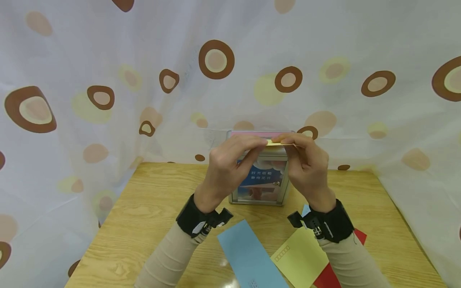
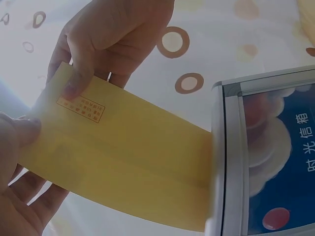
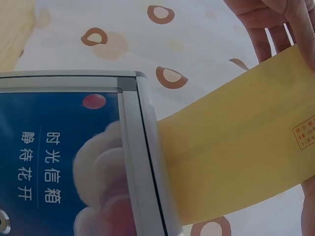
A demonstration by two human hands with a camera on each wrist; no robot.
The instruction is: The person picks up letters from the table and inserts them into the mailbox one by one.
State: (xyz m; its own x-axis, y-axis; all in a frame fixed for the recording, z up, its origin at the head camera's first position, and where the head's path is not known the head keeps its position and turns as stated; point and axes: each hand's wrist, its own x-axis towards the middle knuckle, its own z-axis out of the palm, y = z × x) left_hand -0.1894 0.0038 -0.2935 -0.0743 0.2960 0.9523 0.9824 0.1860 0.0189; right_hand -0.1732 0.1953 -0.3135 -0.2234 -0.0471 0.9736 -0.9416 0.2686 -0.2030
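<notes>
Both hands hold a yellow envelope (image 2: 133, 142) over the top of a letter box (image 1: 262, 170) with a metal frame and a blue printed front. My left hand (image 1: 230, 162) pinches one upper corner, thumb in front and fingers behind. At the other upper corner, my right hand (image 1: 308, 162) does the same. In the wrist views the envelope stands upright, slightly bowed, with a red printed stamp near its upper edge. Its lower end passes out of sight at the box's top edge (image 3: 155, 162).
On the wooden table (image 1: 162, 192) a blue envelope (image 1: 250, 256) lies in front of the box. Another yellow envelope (image 1: 302, 256) overlaps a red one (image 1: 328, 278) under the right forearm. A small lock (image 1: 276, 183) sits on the box front. Patterned cloth (image 1: 245, 108) hangs behind.
</notes>
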